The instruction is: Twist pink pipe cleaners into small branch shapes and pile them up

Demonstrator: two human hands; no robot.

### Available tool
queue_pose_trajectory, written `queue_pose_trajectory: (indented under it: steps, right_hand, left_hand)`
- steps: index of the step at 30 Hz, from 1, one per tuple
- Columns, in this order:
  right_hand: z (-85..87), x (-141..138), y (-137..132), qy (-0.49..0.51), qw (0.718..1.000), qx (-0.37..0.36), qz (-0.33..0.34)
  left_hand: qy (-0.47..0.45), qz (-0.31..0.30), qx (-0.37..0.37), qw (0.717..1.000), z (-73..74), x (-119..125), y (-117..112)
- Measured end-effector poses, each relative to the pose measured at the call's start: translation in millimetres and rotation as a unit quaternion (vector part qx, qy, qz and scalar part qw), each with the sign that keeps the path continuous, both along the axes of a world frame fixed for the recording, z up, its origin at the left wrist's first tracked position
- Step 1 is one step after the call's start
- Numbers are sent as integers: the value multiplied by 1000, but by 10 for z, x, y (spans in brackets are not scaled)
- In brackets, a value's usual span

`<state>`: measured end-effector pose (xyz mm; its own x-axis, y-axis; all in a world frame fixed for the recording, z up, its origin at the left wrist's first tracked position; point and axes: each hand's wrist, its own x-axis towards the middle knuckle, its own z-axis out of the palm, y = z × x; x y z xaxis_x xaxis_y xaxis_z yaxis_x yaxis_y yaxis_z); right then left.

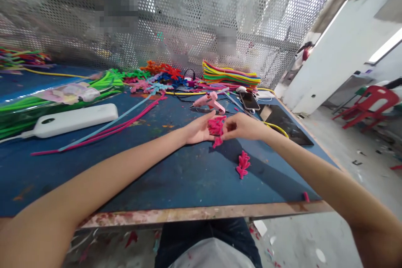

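Between left hand (200,130) and right hand (243,127), both grasping it, sits a seemingly unfinished pink cluster (216,126), with an apparently finished pink sprig (243,164) nearer the table edge (201,214) and unshaped pink stems (134,120) left of the grip.

the held piece (216,125) is hot pink, matching the loose sprig (243,164). the glue gun (210,99) is pale pink, the tabletop (176,184) dark blue with orange smudges, the chair (373,101) red, the metal screen (188,0) grey, patterned with round holes.
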<state>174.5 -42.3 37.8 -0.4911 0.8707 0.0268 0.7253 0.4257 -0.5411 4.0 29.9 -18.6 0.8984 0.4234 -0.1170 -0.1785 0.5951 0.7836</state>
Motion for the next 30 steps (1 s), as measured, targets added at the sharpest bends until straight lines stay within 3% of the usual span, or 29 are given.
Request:
queue_pose_trajectory:
  steps: [3, 6, 8, 10, 14, 18, 21, 25, 30]
  right_hand:
    - [49, -44, 204, -23, 995, 79, -63]
    - [73, 6, 205, 4, 990, 112, -85]
    - [88, 110, 75, 39, 991, 97, -80]
    - [72, 241, -120, 12, 997, 60, -41]
    - [-136, 435, -496, -20, 999, -2, 38]
    - [-299, 471, -632, -18, 999, -21, 34]
    - [-187, 437, -537, -32, 999, 18, 9]
    - [38, 286, -203, -22, 990, 134, -24]
    - [30, -29, 196, -62, 974, 218, -12]
  left_hand:
    - [25, -9, 45, 999, 2, -14, -44]
    - [48, 43, 56, 996, -13, -6, -63]
    - [46, 78, 41, 995, -26, 9, -54]
    - [35, 89, 28, 995, -33, 27, -42]
    - [19, 73, 15, 997, -19, 51, -41]
    - [19, 51, -3, 998, 4, 37, -46]
    - [12, 19, -21, 1000, 14, 5, -23]
    - [4, -37, -27, 999, 21, -31, 15]
    - [-5, -43, -12, 999, -18, -24, 2]
